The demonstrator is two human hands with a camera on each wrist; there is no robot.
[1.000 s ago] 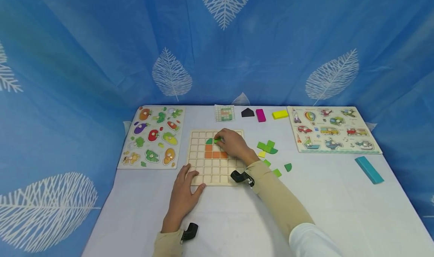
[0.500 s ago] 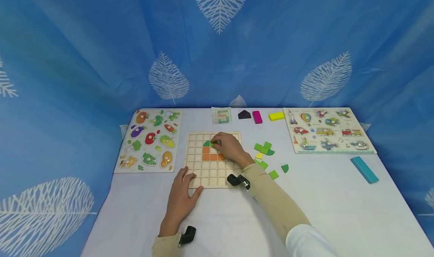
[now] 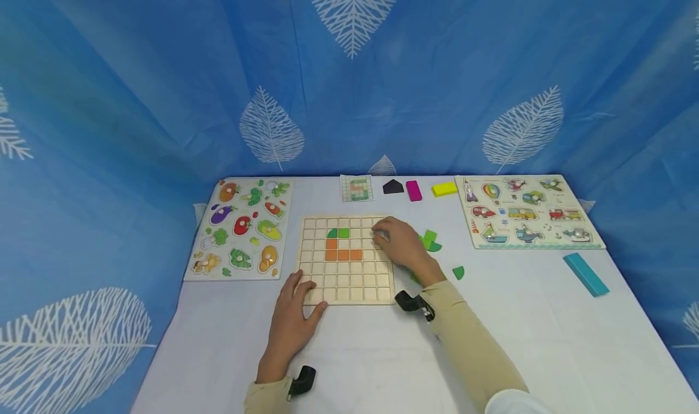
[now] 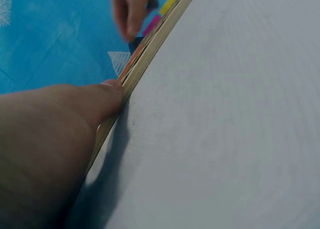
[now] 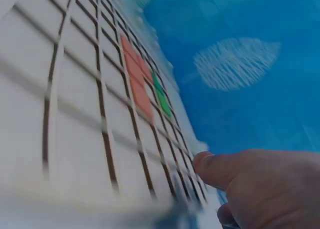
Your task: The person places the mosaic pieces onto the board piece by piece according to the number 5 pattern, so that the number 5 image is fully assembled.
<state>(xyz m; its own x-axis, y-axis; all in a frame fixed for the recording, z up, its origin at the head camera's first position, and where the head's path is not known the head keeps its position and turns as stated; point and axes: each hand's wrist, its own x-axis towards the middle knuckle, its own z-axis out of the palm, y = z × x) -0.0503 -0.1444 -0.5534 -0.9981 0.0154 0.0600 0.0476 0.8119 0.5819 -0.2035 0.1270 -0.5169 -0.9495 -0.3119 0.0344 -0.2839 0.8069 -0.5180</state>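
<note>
A wooden grid board (image 3: 349, 300) lies in the middle of the table. Several orange square tiles (image 3: 331, 255) sit in its cells in an L shape. Above them are a dark green quarter-round tile (image 3: 332, 234) and a light green square tile (image 3: 344, 233). My left hand (image 3: 295, 320) rests at the board's front left corner; in the left wrist view its thumb (image 4: 107, 96) touches the board's edge. My right hand (image 3: 403, 244) hovers over the board's right edge, fingers loosely bent and nothing seen between them. It partly hides a pile of green tiles (image 3: 430, 237).
A dark green quarter-round tile (image 3: 458, 272) lies to the right. Behind are a pattern card (image 3: 357, 188) and black (image 3: 393, 187), magenta (image 3: 414, 190) and yellow blocks (image 3: 445, 189). A vegetable puzzle (image 3: 251, 232) stands left, a vehicle puzzle (image 3: 519, 213) and teal block (image 3: 586, 274) right.
My right hand has let go of the light green square tile, now in the cell beside the quarter-round one, and has moved right towards the pile. The left hand stays at the corner.
</note>
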